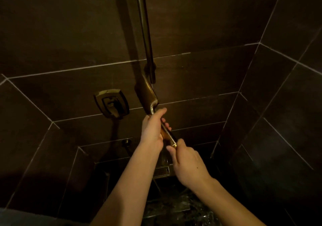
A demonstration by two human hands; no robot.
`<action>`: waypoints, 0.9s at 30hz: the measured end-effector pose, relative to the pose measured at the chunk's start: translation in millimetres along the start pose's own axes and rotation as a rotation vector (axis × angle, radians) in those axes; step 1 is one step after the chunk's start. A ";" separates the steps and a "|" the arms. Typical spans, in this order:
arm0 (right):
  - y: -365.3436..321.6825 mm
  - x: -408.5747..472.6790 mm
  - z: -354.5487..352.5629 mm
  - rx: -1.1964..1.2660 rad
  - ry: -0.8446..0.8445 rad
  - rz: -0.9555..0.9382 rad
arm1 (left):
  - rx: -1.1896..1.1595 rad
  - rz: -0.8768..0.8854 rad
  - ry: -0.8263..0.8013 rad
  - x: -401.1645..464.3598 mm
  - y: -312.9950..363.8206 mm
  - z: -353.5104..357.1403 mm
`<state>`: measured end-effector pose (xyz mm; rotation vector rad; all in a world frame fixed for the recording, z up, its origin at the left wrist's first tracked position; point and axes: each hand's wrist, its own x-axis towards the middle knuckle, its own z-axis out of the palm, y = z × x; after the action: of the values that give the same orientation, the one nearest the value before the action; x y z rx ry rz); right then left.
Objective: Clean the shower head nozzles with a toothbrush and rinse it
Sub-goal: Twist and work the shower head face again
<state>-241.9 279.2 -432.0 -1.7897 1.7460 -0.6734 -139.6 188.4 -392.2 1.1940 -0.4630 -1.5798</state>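
Shower head: the flat, rectangular brass-toned metal shower head (146, 93) sits just above frame centre, at the foot of the dark vertical metal riser rail (144, 27), its long slim handle running down toward 5 o'clock into both hands. I see only its back; the nozzle face is turned away from me.

Left hand: my left hand (151, 130) grips the upper handle just below the head, fingers wrapped round the shaft and the thumb lying up along it.

Right hand: my right hand (188, 161), at 5 o'clock of the left, has fingers curled at the handle's lower end; whether it pinches the end fitting or the hose, I cannot tell.

Toothbrush: none visible.

Handling: I judge the head rigid and fairly weighty, with a polished finish likely slick when wet. The handle's mid-shaft looks the safest hold, with the second hand steadying the end.

Stage: by my reading, the head is being lifted from or set into its mount.

Surroundings: a square brass-toned wall valve plate (112, 104) sits at 9 o'clock of the head. Large dark matte wall tiles (52, 34) with pale grout lines enclose the stall. The wet, glistening floor (174, 208) lies at 6 o'clock.
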 end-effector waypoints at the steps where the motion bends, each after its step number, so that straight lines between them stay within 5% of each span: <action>1: -1.0 -1.8 2.3 -0.008 -0.022 -0.020 | 0.002 0.002 0.023 -2.4 -0.8 2.5; 4: -1.9 -2.2 -0.4 0.258 -0.151 -0.001 | -0.015 -0.031 -0.071 -0.6 2.8 -0.4; 7: -1.8 -0.9 -11.2 0.673 -0.284 0.088 | -0.209 -0.088 -0.420 2.0 9.5 -10.0; 10: -8.7 -0.1 -11.0 0.813 -0.332 0.097 | -0.362 -0.095 -0.654 3.7 16.4 -12.4; 17: -6.7 3.2 -10.5 0.391 -0.101 0.051 | -0.001 0.023 -0.066 -9.2 16.4 6.9; 27: -4.4 10.9 -7.7 0.340 -0.154 0.120 | -0.042 0.071 0.034 -13.2 4.2 15.4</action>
<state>-243.7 268.1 -423.6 -1.4545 1.5192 -0.7132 -151.5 194.3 -376.3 1.1590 -0.4429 -1.4997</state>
